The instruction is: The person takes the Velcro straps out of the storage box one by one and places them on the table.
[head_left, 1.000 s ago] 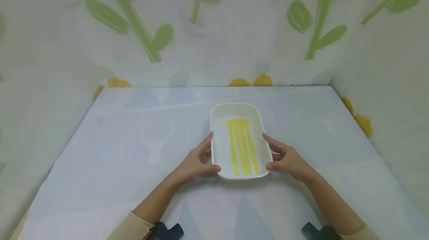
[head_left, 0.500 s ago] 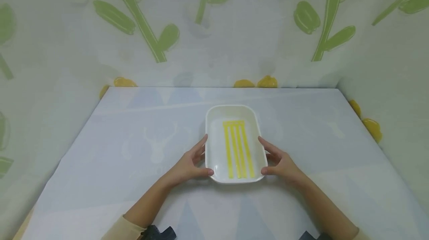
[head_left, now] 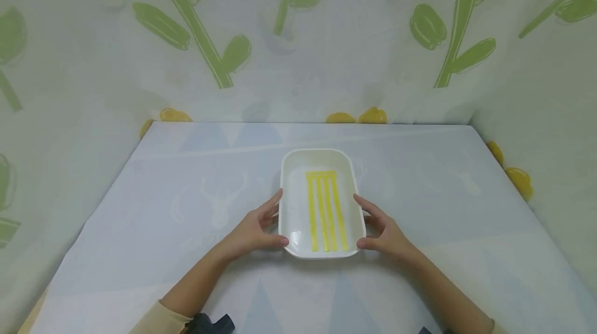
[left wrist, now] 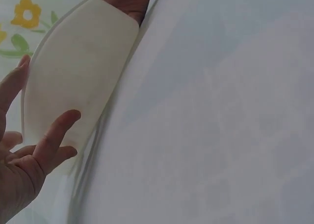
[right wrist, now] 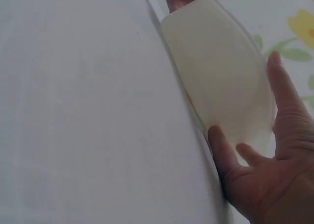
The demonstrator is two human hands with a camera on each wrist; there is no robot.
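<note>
A white rectangular dish (head_left: 295, 204) with rounded corners and a raised rim is held between both hands at the middle of the table. On its floor lie several thin yellow strips (head_left: 322, 174), joined by a crosswise band at the far end. My left hand (head_left: 249, 231) grips the left side, its thumb at the near-left corner of the rim. My right hand (head_left: 387, 234) grips the opposite side likewise. The left wrist view shows the dish's outer wall (left wrist: 73, 57) with fingertips (left wrist: 68, 117) against it; the right wrist view shows the other wall (right wrist: 221, 67).
The dish is over a table (head_left: 163, 220) covered with a pale blue and white patterned cloth. Behind and beside it stand whitish walls (head_left: 336, 54) printed with green leaves and yellow flowers. Dark wrist cameras (head_left: 210, 324) show at the bottom edge.
Both hands have shifted the dish to the left and slightly nearer to me. The head view has turned a little left. The grip on the dish looks the same.
</note>
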